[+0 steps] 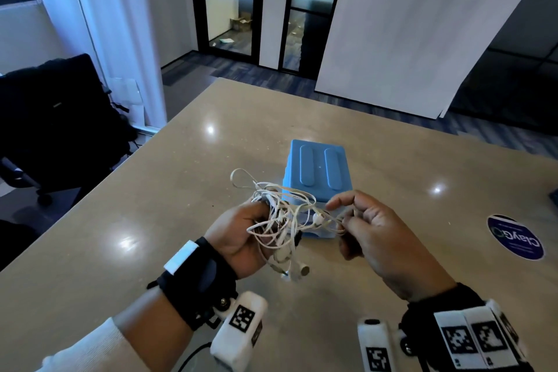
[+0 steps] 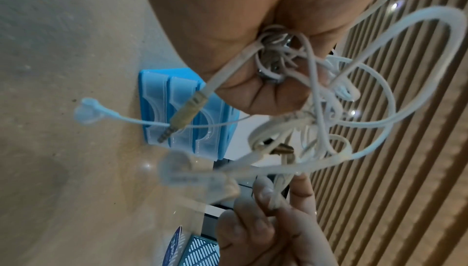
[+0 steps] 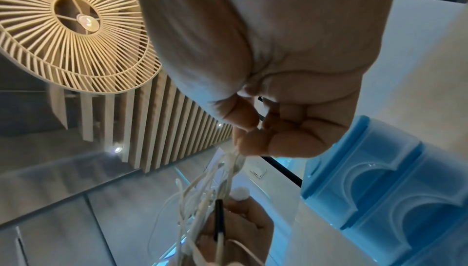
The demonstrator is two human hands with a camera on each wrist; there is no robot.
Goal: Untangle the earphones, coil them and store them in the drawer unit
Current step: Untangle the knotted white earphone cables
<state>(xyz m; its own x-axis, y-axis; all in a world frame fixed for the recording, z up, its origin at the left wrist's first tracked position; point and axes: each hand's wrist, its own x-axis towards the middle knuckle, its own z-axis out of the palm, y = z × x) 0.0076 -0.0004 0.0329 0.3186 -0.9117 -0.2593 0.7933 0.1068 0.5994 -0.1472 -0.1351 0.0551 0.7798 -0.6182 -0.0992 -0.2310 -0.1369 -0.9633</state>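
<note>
Nearest to the person, both hands were up over the table (image 1: pixel 126 214) w/ the white earphones (image 1: pixel 280 220) strung between them. The left hand (image 1: pixel 241 238) had its fingers curled round the main knot of cord, loops spilling out above and an earbud (image 1: pixel 302 270) dangling below. The right hand (image 1: pixel 371 229) pinched a few strands at the knot's right edge betw. thumb and fingertips (image 3: pixel 249 126), drawing them sideways.

Cord looked thin, soft and nearly weightless, so it probably needs no force, only patience. It would likely snag on itself if yanked; buds and the jack plug (image 2: pixel 181 118) seemed the stiff, fragile bits (joints there could kink). Best hold, I'd judge: keep the bundle loose in the left palm and feed one free end, plug or bud, back through the loops.

Just behind the hands stood the blue drawer unit (image 1: pixel 317 172), drawers apparently closed, so storing was not yet begun. Further right lay a round dark sticker (image 1: pixel 514 238) on the tabletop.
</note>
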